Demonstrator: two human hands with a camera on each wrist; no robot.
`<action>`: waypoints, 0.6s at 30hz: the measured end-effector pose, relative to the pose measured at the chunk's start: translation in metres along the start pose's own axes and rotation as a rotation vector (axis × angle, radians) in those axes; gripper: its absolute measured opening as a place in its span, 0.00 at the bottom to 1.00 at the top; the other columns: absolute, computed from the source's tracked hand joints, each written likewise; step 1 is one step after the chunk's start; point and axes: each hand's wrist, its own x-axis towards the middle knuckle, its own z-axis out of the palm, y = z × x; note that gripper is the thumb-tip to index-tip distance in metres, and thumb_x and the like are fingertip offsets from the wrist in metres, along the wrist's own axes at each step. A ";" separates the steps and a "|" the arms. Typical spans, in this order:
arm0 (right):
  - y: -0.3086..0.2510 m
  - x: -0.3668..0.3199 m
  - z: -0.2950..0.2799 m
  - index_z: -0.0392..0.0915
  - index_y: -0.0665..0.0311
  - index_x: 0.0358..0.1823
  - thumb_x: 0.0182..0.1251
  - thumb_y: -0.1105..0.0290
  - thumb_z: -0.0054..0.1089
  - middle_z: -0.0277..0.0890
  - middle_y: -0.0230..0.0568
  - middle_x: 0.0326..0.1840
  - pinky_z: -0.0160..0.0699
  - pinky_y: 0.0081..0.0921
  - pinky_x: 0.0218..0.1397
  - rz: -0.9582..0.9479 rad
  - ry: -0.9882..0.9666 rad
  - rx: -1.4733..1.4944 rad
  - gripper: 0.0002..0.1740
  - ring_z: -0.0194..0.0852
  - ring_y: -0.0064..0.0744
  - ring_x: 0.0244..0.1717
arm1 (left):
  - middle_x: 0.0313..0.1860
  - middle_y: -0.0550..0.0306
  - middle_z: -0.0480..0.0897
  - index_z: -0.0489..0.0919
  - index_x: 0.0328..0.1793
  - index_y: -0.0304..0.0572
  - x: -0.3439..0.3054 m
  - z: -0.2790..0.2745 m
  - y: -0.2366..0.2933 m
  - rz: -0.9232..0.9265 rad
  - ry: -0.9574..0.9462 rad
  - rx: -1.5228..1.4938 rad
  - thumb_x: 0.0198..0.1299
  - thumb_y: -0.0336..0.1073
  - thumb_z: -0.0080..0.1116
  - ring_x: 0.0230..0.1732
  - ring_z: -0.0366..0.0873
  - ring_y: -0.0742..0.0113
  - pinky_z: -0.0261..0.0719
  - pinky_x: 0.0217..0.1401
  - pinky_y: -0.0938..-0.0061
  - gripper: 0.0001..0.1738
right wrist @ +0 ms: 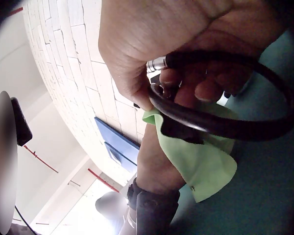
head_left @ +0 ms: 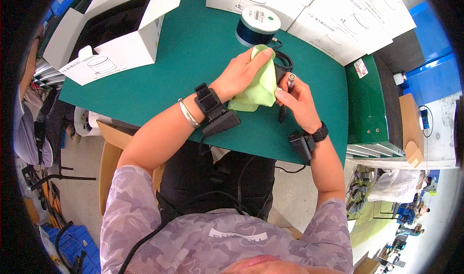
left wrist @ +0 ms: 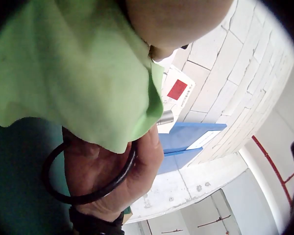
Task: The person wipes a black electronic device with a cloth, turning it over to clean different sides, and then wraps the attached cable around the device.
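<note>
Though near cable, cloth in left fingers

Passage lies between the open box and left hand. The lidar unit and white cartons obstruct forward travel.

Head view bright, mostly crisp, strong fisheye bend into a black rim, boxes beyond the right hand near washed out. Left wrist view darker, corners black, cloth next to the left hand soft, table beneath in deep shadow, wall behind pale. Right wrist view backlit: right palm shaded, sheen on cable alongside, white glare past the left wrist, smeared oval patches nearby.
</note>
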 end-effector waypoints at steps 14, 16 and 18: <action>0.000 -0.001 0.001 0.60 0.58 0.27 0.64 0.72 0.61 0.54 0.20 0.26 0.54 0.16 0.29 0.006 0.005 0.000 0.16 0.51 0.13 0.27 | 0.39 0.49 0.82 0.75 0.52 0.36 -0.002 0.000 0.004 -0.001 0.001 0.005 0.70 0.56 0.43 0.40 0.79 0.64 0.76 0.46 0.69 0.27; 0.000 -0.001 0.001 0.60 0.58 0.27 0.64 0.72 0.61 0.54 0.20 0.26 0.54 0.16 0.28 -0.001 0.001 -0.007 0.16 0.50 0.13 0.27 | 0.39 0.50 0.82 0.75 0.52 0.37 -0.002 0.001 0.004 -0.004 0.004 0.001 0.70 0.56 0.43 0.40 0.79 0.64 0.76 0.46 0.69 0.27; 0.000 -0.001 0.001 0.60 0.58 0.27 0.64 0.72 0.61 0.53 0.20 0.26 0.53 0.16 0.28 -0.009 -0.001 -0.014 0.16 0.49 0.13 0.27 | 0.39 0.50 0.82 0.75 0.52 0.38 -0.002 0.001 0.003 0.003 0.011 0.022 0.71 0.56 0.42 0.40 0.79 0.64 0.76 0.46 0.70 0.27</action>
